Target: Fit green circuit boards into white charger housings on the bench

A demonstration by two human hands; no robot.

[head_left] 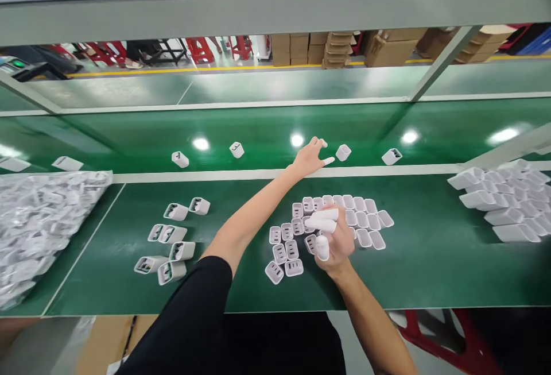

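Observation:
My left hand [309, 158] stretches out over the far strip of green surface, white covers on its fingertips. Its thumb and finger are apart, just left of a small white plastic housing [343, 152], not touching it. Nearer to me, my right hand [338, 240] hovers over a group of white plastic housings; white covers sit on its thumb and fingers, which are spread apart with nothing visible between them. Several housings with slots [287, 231] lie left of and below this hand. Others without visible slots [362, 220] stand in rows to its right. The hand hides part of the group.
Open housings with parts inside [173, 235] stand at left. Single housings [179, 159] rest on the far strip, with another [391, 157] at right. A bag of white pieces [51, 220] lies far left. Stacked white housings [508, 200] fill the right side. A rail [275, 10] crosses above.

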